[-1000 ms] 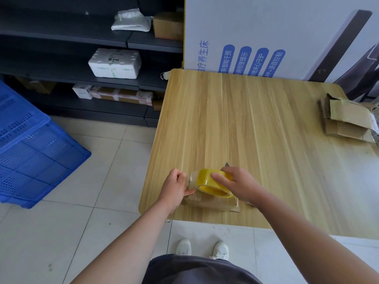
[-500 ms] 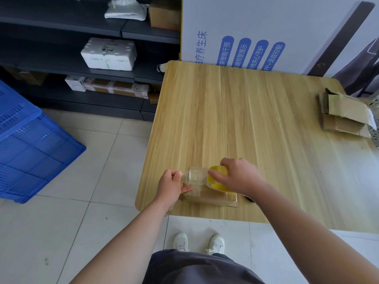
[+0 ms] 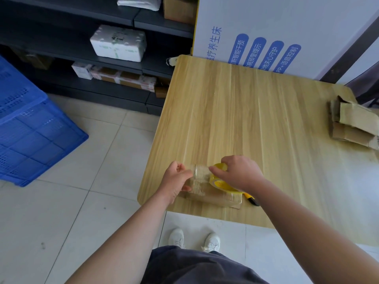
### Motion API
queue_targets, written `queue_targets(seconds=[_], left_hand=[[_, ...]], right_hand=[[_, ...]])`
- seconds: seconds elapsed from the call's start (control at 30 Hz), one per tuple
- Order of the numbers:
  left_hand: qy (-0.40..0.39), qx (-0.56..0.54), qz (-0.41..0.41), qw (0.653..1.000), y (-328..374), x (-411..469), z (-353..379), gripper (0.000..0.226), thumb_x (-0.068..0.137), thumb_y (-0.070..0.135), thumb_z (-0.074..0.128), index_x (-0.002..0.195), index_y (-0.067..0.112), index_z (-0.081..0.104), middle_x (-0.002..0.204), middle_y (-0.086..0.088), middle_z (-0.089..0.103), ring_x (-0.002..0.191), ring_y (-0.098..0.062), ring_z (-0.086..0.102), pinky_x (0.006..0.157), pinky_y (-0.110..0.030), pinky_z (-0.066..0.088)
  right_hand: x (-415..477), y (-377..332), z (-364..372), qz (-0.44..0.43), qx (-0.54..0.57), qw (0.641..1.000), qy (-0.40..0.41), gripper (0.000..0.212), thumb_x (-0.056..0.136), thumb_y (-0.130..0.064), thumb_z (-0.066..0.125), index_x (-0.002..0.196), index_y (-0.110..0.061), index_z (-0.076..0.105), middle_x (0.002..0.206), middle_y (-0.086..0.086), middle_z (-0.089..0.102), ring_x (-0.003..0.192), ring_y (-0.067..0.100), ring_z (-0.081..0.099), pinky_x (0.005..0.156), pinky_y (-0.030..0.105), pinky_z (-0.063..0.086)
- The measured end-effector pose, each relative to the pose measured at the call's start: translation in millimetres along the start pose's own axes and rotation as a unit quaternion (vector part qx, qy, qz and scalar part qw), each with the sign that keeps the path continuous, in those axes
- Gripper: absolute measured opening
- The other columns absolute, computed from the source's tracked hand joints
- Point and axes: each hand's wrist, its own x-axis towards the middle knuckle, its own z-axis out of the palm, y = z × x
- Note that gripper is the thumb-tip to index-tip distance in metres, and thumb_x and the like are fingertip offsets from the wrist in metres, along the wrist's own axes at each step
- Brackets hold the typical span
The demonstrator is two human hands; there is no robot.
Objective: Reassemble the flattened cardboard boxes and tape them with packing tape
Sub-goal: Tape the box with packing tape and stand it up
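At the front edge of the table (image 3: 256, 119) I am working both hands just above the small box (image 3: 215, 199), which is lying low on the wood. My left hand (image 3: 177, 179) is pinching the free end of the tape strip (image 3: 200, 176) between thumb and curled fingers. My right hand (image 3: 241, 173) is gripping the yellow tape roll (image 3: 219, 182), fingers curled over its rim and the forefinger reaching toward the strip. The strip is stretching short and taut between the two hands; I cannot tell whether it is touching the cardboard yet.

I judge I am taping this box's seam. The next move calls for lowering the strip flat and square, pressing it down, then cutting it free. The utility knife (image 3: 251, 201) is lying just beside the box, partly hidden under my right wrist.

Farther off, at the table's right edge, the flattened boxes (image 3: 352, 128) are waiting in a loose stack. Beyond them a printed carton (image 3: 297, 27) is standing at the back edge.
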Motion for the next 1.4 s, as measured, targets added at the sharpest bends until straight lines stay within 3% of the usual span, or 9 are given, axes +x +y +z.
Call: queue_targets(seconds=[0.1,0.27,0.37,0.47,0.63,0.83,0.93,1.07,1.4], left_hand=[[0.014,0.035,0.034,0.999,5,-1,0,0.020,0.070,0.024,0.065,0.084,0.019,0.051,0.069,0.005,0.045,0.059,-0.011,0.046,0.049,-0.024,0.045],[0.015,0.135,0.076,0.988,9,7,-6,0.009,0.091,0.028,0.058,0.084,0.023,0.057,0.067,0.009,0.041,0.063,-0.012,0.043,0.061,-0.029,0.045],[0.026,0.192,0.092,0.977,10,9,-7,0.013,0.095,0.033,0.054,0.083,0.028,0.057,0.084,0.005,0.049,0.072,-0.010,0.048,0.066,-0.024,0.039],[-0.003,0.148,0.128,0.981,14,3,-2,0.017,0.099,0.028,0.048,0.084,0.020,0.053,0.100,-0.004,0.064,0.084,-0.010,0.055,0.074,-0.020,0.039],[-0.042,0.223,0.161,0.960,17,0,0,0.020,0.103,0.029,0.034,0.090,0.015,0.041,0.090,0.011,0.074,0.058,-0.015,0.042,0.062,-0.031,0.039],[-0.044,0.253,0.125,0.958,10,3,-8,0.011,0.100,0.034,0.042,0.092,0.027,0.044,0.085,0.017,0.073,0.087,-0.011,0.064,0.078,-0.032,0.046],[-0.032,0.220,0.088,0.971,6,6,-8,0.014,0.100,0.034,0.042,0.092,0.023,0.045,0.083,0.018,0.073,0.077,-0.008,0.060,0.069,-0.028,0.041],[-0.006,0.174,0.025,0.984,3,10,-8,0.018,0.097,0.029,0.043,0.095,0.013,0.051,0.080,0.016,0.074,0.096,-0.007,0.061,0.079,-0.027,0.042],[0.038,0.083,-0.007,0.996,-15,11,-8,0.012,0.087,0.021,0.054,0.092,0.012,0.059,0.080,0.013,0.074,0.087,-0.002,0.064,0.074,-0.027,0.044]], right_hand=[[-3,4,0,0.016,0.027,0.999,0.006,0.048,0.083,-0.071,0.044,0.074,-0.023,0.047,0.057,-0.009,0.049,0.060,0.015,0.052,0.044,0.025,0.027],[-11,14,1,0.046,0.096,0.994,0.008,0.049,0.081,-0.067,0.048,0.075,-0.021,0.063,0.065,0.001,0.062,0.068,0.024,0.060,0.051,0.029,0.044],[-16,17,0,0.054,0.123,0.991,0.014,0.059,0.084,-0.063,0.051,0.102,-0.010,0.068,0.088,0.006,0.069,0.081,0.024,0.062,0.068,0.035,0.053],[-19,19,-2,0.055,0.141,0.988,0.011,0.054,0.084,-0.062,0.051,0.094,-0.013,0.069,0.069,-0.002,0.061,0.067,0.014,0.057,0.058,0.031,0.047],[-21,21,-2,0.064,0.155,0.986,0.008,0.046,0.085,-0.061,0.052,0.076,-0.017,0.063,0.058,-0.006,0.052,0.057,0.010,0.051,0.051,0.029,0.040],[-16,16,-1,0.058,0.126,0.990,0.010,0.056,0.084,-0.065,0.050,0.099,-0.014,0.068,0.084,0.004,0.069,0.077,0.023,0.062,0.060,0.031,0.048],[-11,8,-3,0.045,0.079,0.996,-0.002,0.058,0.082,-0.071,0.046,0.094,-0.018,0.064,0.070,-0.004,0.061,0.067,0.018,0.057,0.050,0.025,0.041],[-1,-3,-1,0.021,0.009,1.000,-0.002,0.065,0.082,-0.074,0.042,0.113,-0.022,0.065,0.074,-0.009,0.054,0.070,0.016,0.051,0.047,0.024,0.031],[13,-17,0,-0.002,-0.076,0.996,-0.040,0.054,0.082,-0.072,0.042,0.066,-0.021,0.051,0.066,-0.006,0.052,0.060,0.013,0.049,0.047,0.026,0.029]])
